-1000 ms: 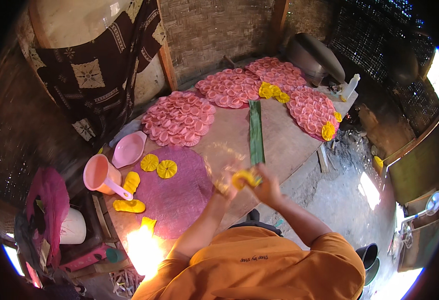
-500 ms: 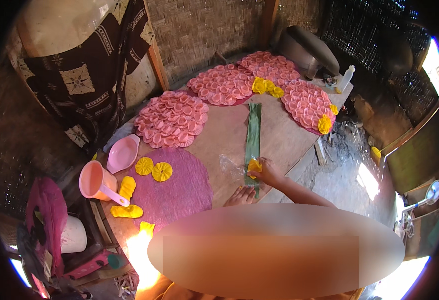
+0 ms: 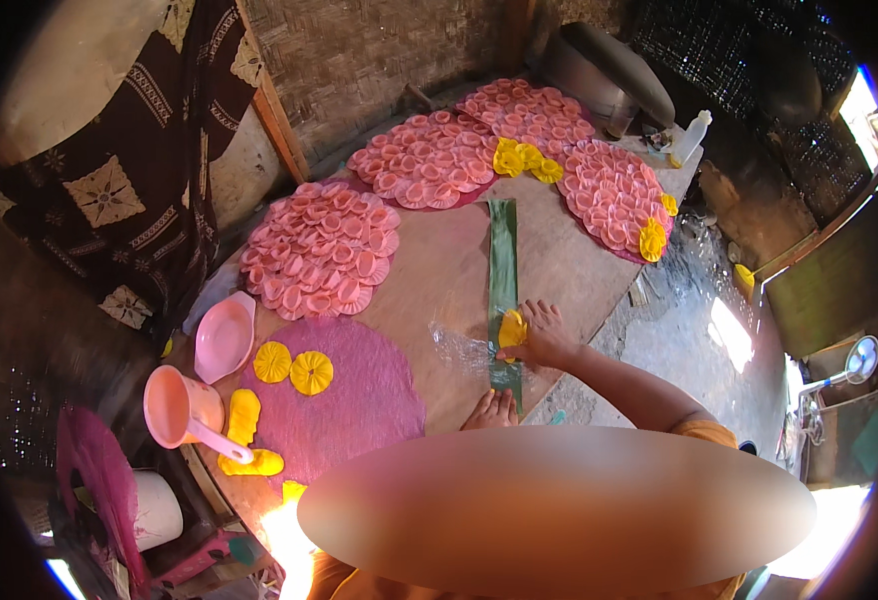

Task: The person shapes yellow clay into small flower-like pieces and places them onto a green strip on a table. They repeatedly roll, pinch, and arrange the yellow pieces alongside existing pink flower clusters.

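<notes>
A long green leaf-like strip [image 3: 502, 250] lies on the brown board, running away from me. My right hand [image 3: 547, 335] is at its near part, thumb against a soft-looking yellow piece [image 3: 512, 335] with the fingers fanned out beyond it. Of what the piece is made, I cannot tell. My left hand [image 3: 491, 410] rests flat at the strip's near end, fingers stretched; its wrist is hidden by a blurred patch. Crumpled clear plastic [image 3: 459, 345] lies left of the strip.
Pink cup-shaped pieces [image 3: 324, 250] cover several round mats at the back. On a purple mat [image 3: 359, 390] lie two yellow pleated discs [image 3: 311, 373]. A pink dipper [image 3: 184, 410], pink bowl [image 3: 225, 338] and yellow rolls [image 3: 244, 415] stand left; a clear bottle [image 3: 691, 140] is far right.
My right hand's fingers have spread and lifted away from the yellow piece, the thumb still at it. My left hand's fingers now point more forward. The whole view has shifted slightly.
</notes>
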`<control>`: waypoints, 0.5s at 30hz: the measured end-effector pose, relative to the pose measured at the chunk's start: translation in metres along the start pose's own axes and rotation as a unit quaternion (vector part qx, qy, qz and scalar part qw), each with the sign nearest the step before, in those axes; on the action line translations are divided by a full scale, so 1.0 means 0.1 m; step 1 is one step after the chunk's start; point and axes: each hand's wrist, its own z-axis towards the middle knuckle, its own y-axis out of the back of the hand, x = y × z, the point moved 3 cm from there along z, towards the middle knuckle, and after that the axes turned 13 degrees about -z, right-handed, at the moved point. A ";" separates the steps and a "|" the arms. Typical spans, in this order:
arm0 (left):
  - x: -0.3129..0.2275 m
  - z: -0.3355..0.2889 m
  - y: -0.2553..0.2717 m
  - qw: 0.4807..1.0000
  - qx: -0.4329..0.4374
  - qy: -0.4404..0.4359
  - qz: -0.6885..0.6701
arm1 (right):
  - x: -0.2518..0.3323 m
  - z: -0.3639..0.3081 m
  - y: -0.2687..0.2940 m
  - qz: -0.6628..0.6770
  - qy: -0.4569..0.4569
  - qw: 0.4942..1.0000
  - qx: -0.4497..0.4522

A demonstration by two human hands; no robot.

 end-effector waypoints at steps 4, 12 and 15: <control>-0.01 0.03 0.04 1.000 0.001 -0.010 0.001 | -0.23 0.35 -0.10 0.028 -0.032 0.995 0.093; 0.02 0.01 0.04 0.999 -0.013 -0.034 0.019 | -0.65 0.99 -0.24 0.020 -0.075 0.993 0.088; 0.04 -0.01 -0.01 0.998 -0.042 -0.040 0.021 | -0.79 1.21 -0.27 0.011 -0.100 0.990 0.097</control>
